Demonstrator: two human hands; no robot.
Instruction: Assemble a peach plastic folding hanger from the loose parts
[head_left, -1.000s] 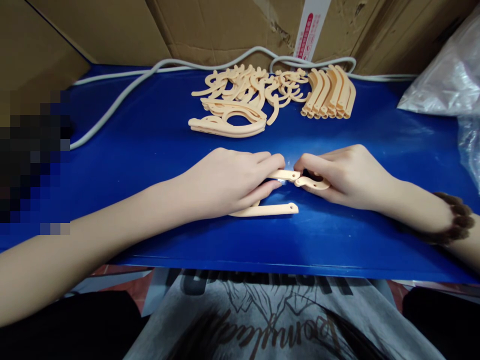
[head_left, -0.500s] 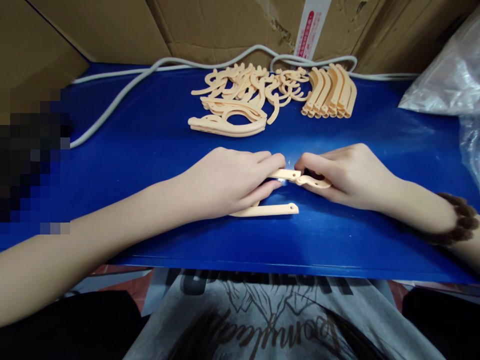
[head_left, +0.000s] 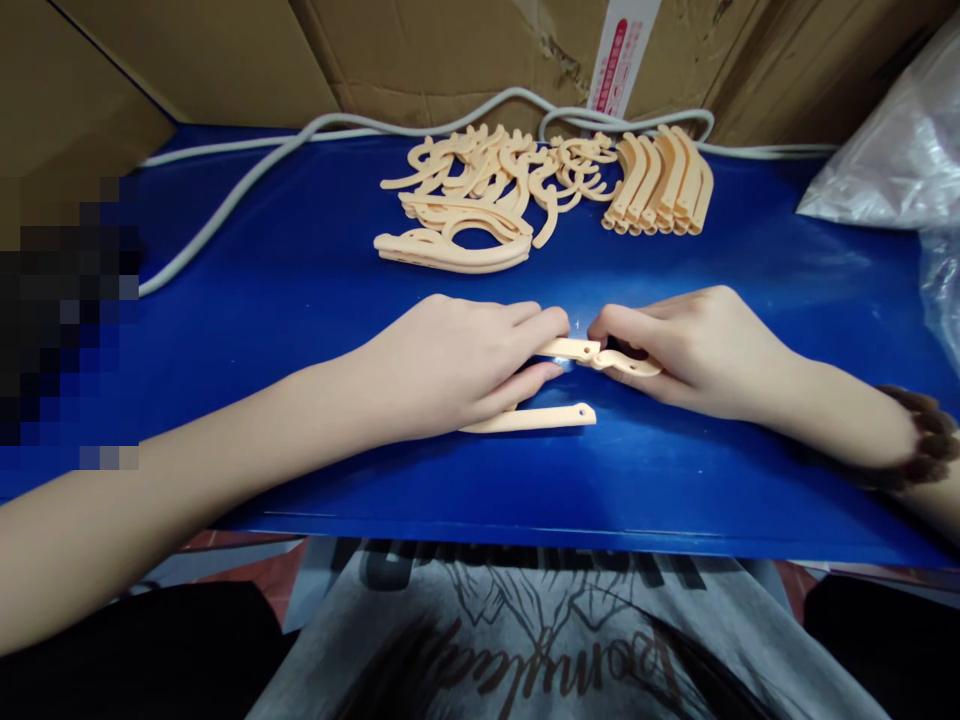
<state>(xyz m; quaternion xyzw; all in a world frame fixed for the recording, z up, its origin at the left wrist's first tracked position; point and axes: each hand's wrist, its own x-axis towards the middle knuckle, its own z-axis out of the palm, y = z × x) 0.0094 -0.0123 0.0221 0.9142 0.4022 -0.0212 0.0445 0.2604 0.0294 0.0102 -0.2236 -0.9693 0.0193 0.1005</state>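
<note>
Well, nearest to me is my gray shirt (head_left: 570,590), soft cloth with dark letters on it, and then comes the shiny blue desk (head_left: 480,490). A loose tan strip (head_left: 540,418) pokes out from under my left hand (head_left: 465,365), long and thin, with a little hole near its end. My left hand is pinching a straight tan piece (head_left: 571,349) between finger and thumb, just past the loose strip. My right hand (head_left: 682,350) is closed on a wavy tan piece (head_left: 630,364), and the ends of the two pieces seem to touch between my hands. They look like hard plastic, so I think they are light and stiff, and maybe a bit slippery. I would hold them by their sides, close to the ends, and not push too hard, because thin bits might snap. Farther off lie smooth pieces with a big round gap (head_left: 454,260), then a messy heap of curly ones (head_left: 495,180), with a neat row of bent ones (head_left: 660,185) beside it. Behind those runs a bendy white cord (head_left: 517,95), and then stiff brown cardboard (head_left: 450,60).
</note>
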